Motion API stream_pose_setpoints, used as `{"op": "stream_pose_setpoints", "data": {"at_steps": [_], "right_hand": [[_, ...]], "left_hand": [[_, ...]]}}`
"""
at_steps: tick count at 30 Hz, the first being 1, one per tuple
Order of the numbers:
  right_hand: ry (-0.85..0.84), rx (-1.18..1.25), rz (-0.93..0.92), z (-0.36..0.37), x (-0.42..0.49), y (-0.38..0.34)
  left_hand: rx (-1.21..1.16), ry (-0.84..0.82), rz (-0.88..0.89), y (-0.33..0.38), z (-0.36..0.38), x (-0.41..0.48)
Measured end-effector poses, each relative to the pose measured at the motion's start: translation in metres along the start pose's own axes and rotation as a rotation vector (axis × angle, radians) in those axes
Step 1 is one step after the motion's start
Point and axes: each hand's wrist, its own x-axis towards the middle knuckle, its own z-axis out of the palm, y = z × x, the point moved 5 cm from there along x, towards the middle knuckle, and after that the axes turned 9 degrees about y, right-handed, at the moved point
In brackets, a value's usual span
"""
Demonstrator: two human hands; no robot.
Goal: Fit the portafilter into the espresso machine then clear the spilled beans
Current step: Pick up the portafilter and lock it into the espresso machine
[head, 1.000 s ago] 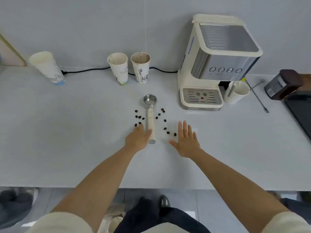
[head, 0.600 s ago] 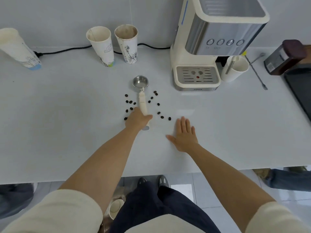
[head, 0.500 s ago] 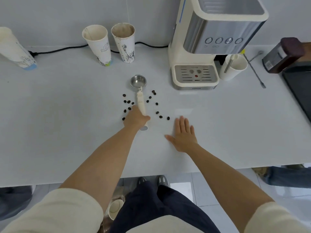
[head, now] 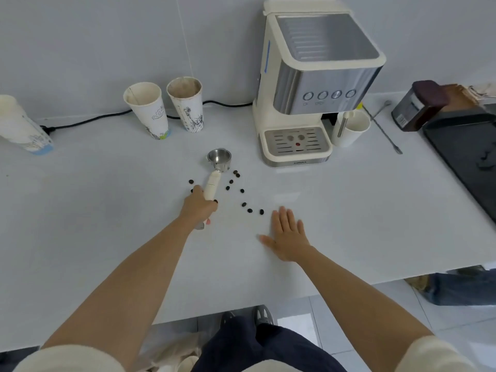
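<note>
Head view: left hand (head: 199, 208) wraps the portafilter (head: 216, 171) handle, long axis pointing away toward its basket, espresso machine (head: 308, 84) up-right; right hand (head: 288, 236) lies flat, fingers spread, holding nothing

Cream-and-steel espresso machine (head: 308, 87), cream-handled steel portafilter (head: 216, 170), dark brown beans (head: 249, 210), white counter (head: 107, 210)

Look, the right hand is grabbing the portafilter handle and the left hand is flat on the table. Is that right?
Not quite: the hands are swapped. The head view shows the left hand gripping the portafilter handle, and the right hand lies flat on the table.
</note>
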Motion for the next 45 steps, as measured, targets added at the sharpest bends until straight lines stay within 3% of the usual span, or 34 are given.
{"op": "stream_pose_setpoints", "data": {"at_steps": [7,17,20,31,37,45], "right_hand": [[0.148,0.139,0.058,-0.038,-0.001,0.004],[0.867,0.252,-0.071,-0.218,-0.025,-0.001],[0.975,0.248,-0.091,-0.266,-0.029,-0.002],[0.703,0.066,-0.010,-0.307,0.018,0.021],[0.756,-0.074,-0.024,-0.314,0.029,0.030],[0.840,-0.072,-0.049,-0.309,0.038,0.034]], "left_hand": [[0.188,-0.127,0.200,0.036,-0.008,-0.003],[0.240,-0.188,0.369,0.102,0.004,0.004],[0.277,-0.198,0.422,0.121,0.006,0.003],[0.316,-0.260,0.504,0.156,0.017,0.012],[0.291,-0.298,0.509,0.164,0.021,0.028],[0.229,-0.331,0.532,0.180,0.028,0.043]]}}
